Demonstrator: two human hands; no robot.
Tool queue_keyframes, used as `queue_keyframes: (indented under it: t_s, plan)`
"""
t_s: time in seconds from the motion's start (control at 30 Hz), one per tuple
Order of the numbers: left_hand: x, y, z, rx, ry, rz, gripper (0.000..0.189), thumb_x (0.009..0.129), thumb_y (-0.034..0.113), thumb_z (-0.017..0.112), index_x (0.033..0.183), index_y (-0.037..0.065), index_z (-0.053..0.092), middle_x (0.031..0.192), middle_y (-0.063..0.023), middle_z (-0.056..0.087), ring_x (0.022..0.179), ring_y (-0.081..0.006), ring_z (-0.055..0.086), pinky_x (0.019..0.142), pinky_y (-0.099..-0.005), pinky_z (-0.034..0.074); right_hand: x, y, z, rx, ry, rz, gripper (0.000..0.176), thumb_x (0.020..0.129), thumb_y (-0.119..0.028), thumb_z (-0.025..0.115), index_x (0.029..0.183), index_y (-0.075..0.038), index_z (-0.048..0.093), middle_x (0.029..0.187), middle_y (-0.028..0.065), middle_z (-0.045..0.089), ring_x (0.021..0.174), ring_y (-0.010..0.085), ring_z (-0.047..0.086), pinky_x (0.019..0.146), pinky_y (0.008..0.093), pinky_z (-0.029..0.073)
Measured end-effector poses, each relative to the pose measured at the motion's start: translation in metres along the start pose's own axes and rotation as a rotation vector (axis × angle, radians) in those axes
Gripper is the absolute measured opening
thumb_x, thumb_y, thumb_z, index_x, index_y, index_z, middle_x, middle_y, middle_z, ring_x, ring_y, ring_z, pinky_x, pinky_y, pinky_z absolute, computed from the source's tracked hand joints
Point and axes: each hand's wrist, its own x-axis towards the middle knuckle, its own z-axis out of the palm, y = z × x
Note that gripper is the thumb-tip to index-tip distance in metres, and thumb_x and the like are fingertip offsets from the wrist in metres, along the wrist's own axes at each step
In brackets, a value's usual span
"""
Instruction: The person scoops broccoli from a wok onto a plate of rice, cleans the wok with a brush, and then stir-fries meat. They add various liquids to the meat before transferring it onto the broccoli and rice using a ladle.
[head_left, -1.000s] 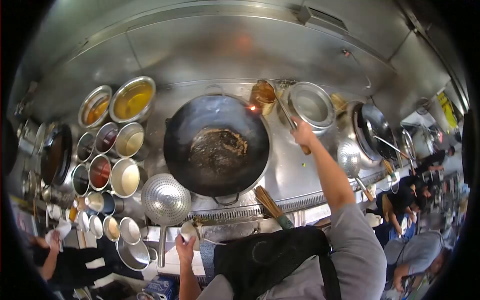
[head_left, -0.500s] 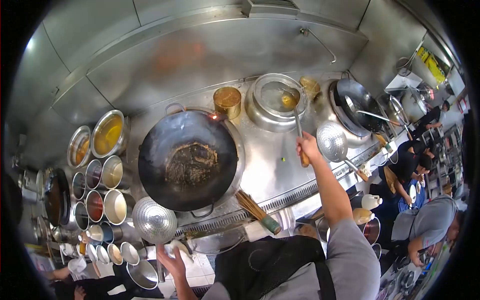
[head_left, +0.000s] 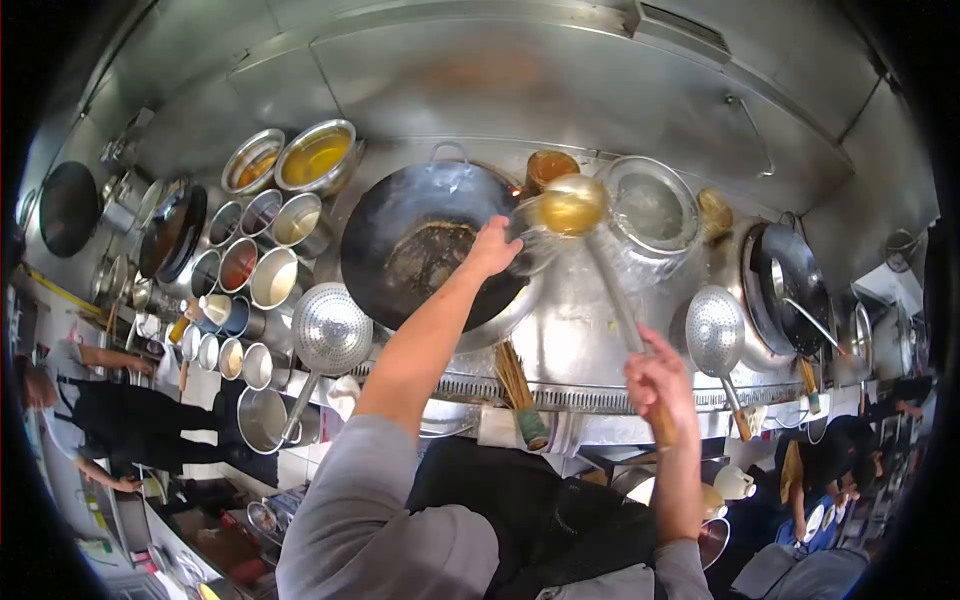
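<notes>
My right hand (head_left: pixel 662 385) is wrapped round the wooden end of a long ladle (head_left: pixel 610 275). The ladle's bowl holds yellow liquid and hangs between the wok and the steel pot of clear liquid (head_left: pixel 650 207). Over the right part of the large black wok (head_left: pixel 400 215) reaches my left hand (head_left: pixel 490 250), its thumb and a finger apart. A blurred, see-through round shape lies just beyond its fingertips; what it is I cannot make out. Dark residue shows on the wok's bottom.
Perforated skimmers (head_left: pixel 332 328) flank the wok and the right burner. Bowls of yellow liquid (head_left: pixel 316 156) and several seasoning pots (head_left: pixel 238 264) sit left. A tin (head_left: pixel 552 168) stands behind, a bamboo brush (head_left: pixel 521 395) at the front edge. People work at both sides.
My left hand has moved from beside the left skimmer up over the wok. My right hand has lifted the ladle out of the pot and brought it left. The view has turned.
</notes>
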Motion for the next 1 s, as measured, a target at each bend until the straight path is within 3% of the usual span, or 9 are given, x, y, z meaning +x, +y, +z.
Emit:
queue_keyframes:
  t_s: [0.1,0.13,0.17,0.2,0.27,0.33,0.63,0.8,1.0]
  plan:
    - [0.006,0.034,-0.014,0.307,-0.278,-0.154,0.038,0.087,0.031,0.058,0.103,-0.004,0.059,0.106,-0.0269,0.063,0.088,-0.0373,0.066,0.081,-0.0472,0.052,0.024,0.041,-0.014,-0.322,-0.061,-0.094,0.064,0.088,-0.006,0.062,0.148,-0.01,0.038,0.067,0.0044,0.057,0.043,0.0093,0.048,0.039,0.0269,0.04]
    - [0.01,-0.013,0.001,0.555,-0.234,0.082,0.035,0.089,0.031,0.055,0.102,-0.001,0.06,0.106,-0.025,0.064,0.097,-0.0379,0.063,0.086,-0.0486,0.049,0.03,0.055,-0.017,-0.471,0.02,-0.196,0.063,0.088,-0.007,0.062,0.147,-0.012,0.04,0.067,0.0046,0.058,0.045,0.0097,0.049,0.041,0.0277,0.042]
    - [-0.004,-0.021,-0.002,0.421,-0.061,0.016,0.029,0.089,0.03,0.055,0.102,0.005,0.061,0.106,-0.0232,0.064,0.104,-0.037,0.06,0.088,-0.0489,0.047,0.038,0.069,-0.027,-0.625,0.108,-0.288,0.062,0.089,-0.008,0.062,0.147,-0.014,0.042,0.067,0.0049,0.059,0.046,0.0102,0.05,0.044,0.0285,0.043]
    - [-0.015,-0.019,-0.015,0.411,-0.134,-0.044,0.024,0.09,0.028,0.056,0.102,0.008,0.062,0.101,-0.0199,0.066,0.1,-0.0375,0.062,0.084,-0.0483,0.048,0.057,0.094,-0.057,-0.869,0.169,-0.616,0.062,0.09,-0.009,0.062,0.148,-0.017,0.042,0.065,0.0036,0.059,0.049,0.0102,0.051,0.047,0.0292,0.045]
    - [-0.048,-0.015,-0.056,0.3,-0.326,-0.147,0.035,0.088,0.019,0.058,0.123,0.016,0.053,0.092,-0.0173,0.069,0.091,-0.0403,0.065,0.081,-0.0497,0.05,0.039,0.088,-0.074,-0.743,0.274,-0.498,0.062,0.09,-0.009,0.061,0.148,-0.017,0.041,0.064,0.0034,0.059,0.048,0.0096,0.05,0.046,0.0291,0.044]
    - [-0.083,-0.036,-0.077,0.262,-0.166,-0.058,0.039,0.089,0.015,0.057,0.128,0.019,0.05,0.093,-0.0162,0.07,0.088,-0.0388,0.067,0.077,-0.0503,0.051,0.034,0.09,-0.097,-0.541,0.368,-0.353,0.063,0.091,-0.007,0.059,0.15,-0.012,0.037,0.064,0.0029,0.059,0.046,0.0089,0.049,0.043,0.0277,0.042]
    - [-0.209,-0.036,-0.112,0.039,0.08,-0.082,0.019,0.091,0.003,0.061,0.11,0.0,0.061,0.088,-0.0104,0.067,0.078,-0.0168,0.064,0.071,-0.0296,0.052,0.08,-0.009,-0.178,-0.187,0.648,-0.631,0.068,0.091,-0.007,0.057,0.151,0.001,0.025,0.059,0.0007,0.052,0.042,0.0094,0.047,0.037,0.0264,0.039]
    - [-0.22,-0.033,-0.102,-0.008,0.1,-0.067,0.02,0.089,0.0,0.062,0.109,0.003,0.063,0.091,-0.0078,0.065,0.076,-0.0152,0.061,0.072,-0.0284,0.051,0.078,-0.037,-0.176,-0.259,0.533,-0.652,0.068,0.092,-0.008,0.057,0.151,0.0,0.025,0.059,0.0004,0.051,0.041,0.0098,0.047,0.037,0.0265,0.039]
    - [-0.223,-0.032,-0.101,-0.018,0.111,-0.112,0.022,0.088,-0.001,0.062,0.11,0.002,0.063,0.094,-0.0092,0.065,0.08,-0.0161,0.062,0.074,-0.0295,0.051,0.103,0.008,-0.174,-0.35,0.563,-0.605,0.067,0.091,-0.008,0.056,0.15,0.0,0.028,0.058,0.0021,0.053,0.04,0.0106,0.049,0.036,0.0281,0.04]
